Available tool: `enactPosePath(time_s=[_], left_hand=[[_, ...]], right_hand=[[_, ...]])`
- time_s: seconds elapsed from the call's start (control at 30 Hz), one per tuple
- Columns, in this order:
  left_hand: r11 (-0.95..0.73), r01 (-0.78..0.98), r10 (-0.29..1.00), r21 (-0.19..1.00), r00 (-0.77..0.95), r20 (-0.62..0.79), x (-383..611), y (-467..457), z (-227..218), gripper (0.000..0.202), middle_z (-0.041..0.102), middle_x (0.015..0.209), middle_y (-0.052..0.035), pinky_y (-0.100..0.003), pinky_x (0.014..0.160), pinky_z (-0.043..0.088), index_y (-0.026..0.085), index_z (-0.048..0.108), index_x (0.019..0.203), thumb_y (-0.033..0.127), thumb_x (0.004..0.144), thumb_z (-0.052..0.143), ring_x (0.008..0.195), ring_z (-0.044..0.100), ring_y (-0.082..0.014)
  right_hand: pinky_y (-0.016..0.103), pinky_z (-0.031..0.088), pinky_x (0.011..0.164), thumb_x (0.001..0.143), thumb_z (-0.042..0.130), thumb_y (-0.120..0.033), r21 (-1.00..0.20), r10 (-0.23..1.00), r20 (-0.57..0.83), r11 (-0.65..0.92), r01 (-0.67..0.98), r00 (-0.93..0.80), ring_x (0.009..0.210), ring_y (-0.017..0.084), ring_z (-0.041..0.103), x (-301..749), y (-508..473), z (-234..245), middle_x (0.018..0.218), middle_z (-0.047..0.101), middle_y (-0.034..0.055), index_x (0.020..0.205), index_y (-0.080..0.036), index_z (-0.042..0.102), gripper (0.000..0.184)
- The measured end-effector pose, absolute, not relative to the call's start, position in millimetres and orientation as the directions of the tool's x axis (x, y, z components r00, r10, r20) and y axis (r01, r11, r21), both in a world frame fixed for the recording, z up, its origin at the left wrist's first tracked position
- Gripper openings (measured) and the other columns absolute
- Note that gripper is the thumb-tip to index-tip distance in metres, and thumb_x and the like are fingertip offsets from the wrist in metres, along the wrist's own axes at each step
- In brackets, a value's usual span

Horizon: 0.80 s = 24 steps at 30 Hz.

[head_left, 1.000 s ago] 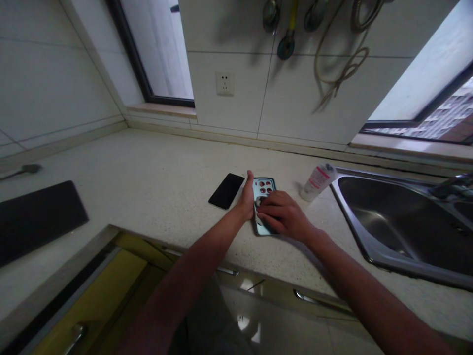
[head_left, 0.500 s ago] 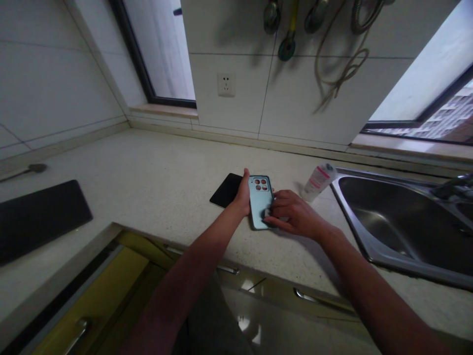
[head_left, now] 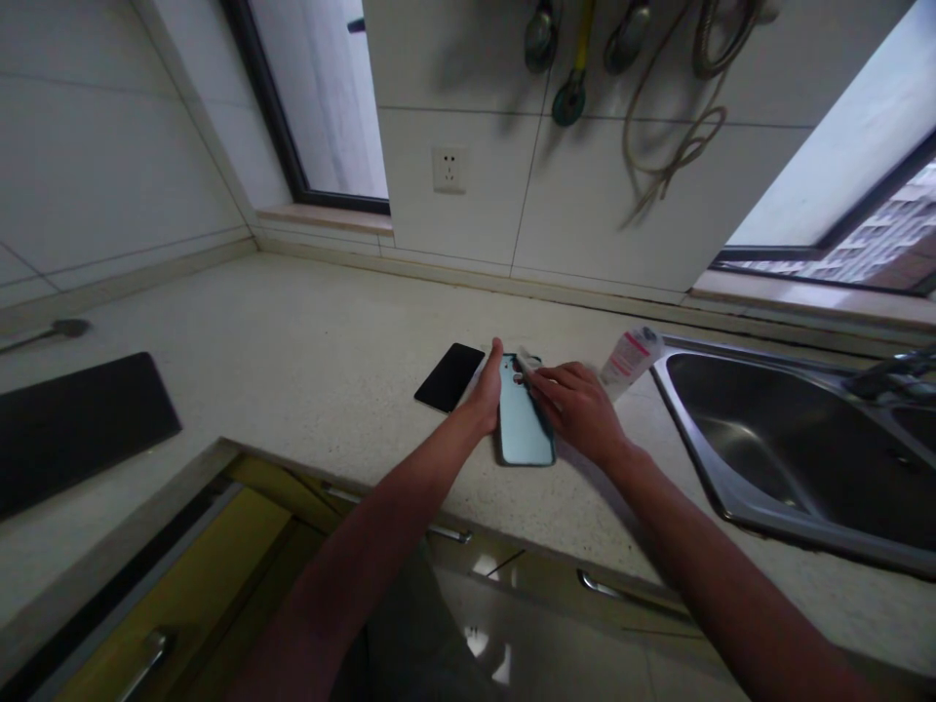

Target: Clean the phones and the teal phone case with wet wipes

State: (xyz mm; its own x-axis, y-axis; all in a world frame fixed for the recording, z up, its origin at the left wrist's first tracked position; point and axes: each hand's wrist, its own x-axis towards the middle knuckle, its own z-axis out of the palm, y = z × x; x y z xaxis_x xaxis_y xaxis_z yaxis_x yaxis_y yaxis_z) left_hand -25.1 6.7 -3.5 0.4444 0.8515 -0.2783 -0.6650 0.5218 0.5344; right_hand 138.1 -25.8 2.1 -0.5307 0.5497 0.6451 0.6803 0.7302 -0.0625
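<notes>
A light blue phone case [head_left: 523, 429] with round camera holes at its top lies tilted just over the counter. Along its left edge, my left hand [head_left: 486, 390] grips it, thumb pointing up. My right hand [head_left: 581, 405] is closed on a white wipe [head_left: 526, 361], pressed against the case's upper right part and covering some of the camera holes. A black phone [head_left: 451, 377] rests on the counter left of my left hand, partly hidden by it. Right of the case stands a translucent tube with pink print [head_left: 630, 359], near my right hand.
A steel sink [head_left: 760, 439] with a faucet [head_left: 896, 375] is set into the counter [head_left: 314, 331] on the right. A dark flat panel [head_left: 80, 419] lies at left, near a long-handled utensil [head_left: 69, 329]. An open drawer [head_left: 197, 585] is below.
My right hand has moved up the phone case with the wipe, from its lower part to the camera holes. The case has shifted slightly toward me.
</notes>
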Motion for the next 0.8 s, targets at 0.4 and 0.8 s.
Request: enactPosePath(time_s=[0.4,0.8], left_hand=[[0.552,-0.624,0.824,0.552,0.51,-0.247,-21.0,-2.5,3.7,0.068,0.068,0.07,-0.0085,-0.03,0.066,0.052,0.015,0.068,0.088,0.077,0.088,0.043,0.065,0.066,-0.02],[0.477,-0.694,0.878,0.539,0.403,-0.257,-21.5,2.9,1.4,0.081,0.07,0.076,-0.0147,-0.034,0.071,0.053,0.01,0.071,0.1,0.08,0.09,0.031,0.072,0.069,-0.0247]], right_hand=[[0.053,0.046,0.109,0.098,0.045,-0.017,-0.156,0.466,0.669,0.85,0.503,-0.579,0.138,0.028,0.049,127.8,-25.7,-8.5,0.143,0.059,0.0107,0.154,-0.023,0.043,0.056],[0.042,0.057,0.094,0.095,0.052,-0.015,-0.351,0.477,0.653,0.879,0.323,-0.588,0.109,0.022,0.068,123.7,-38.9,4.0,0.115,0.074,0.0087,0.131,-0.026,0.066,0.04]])
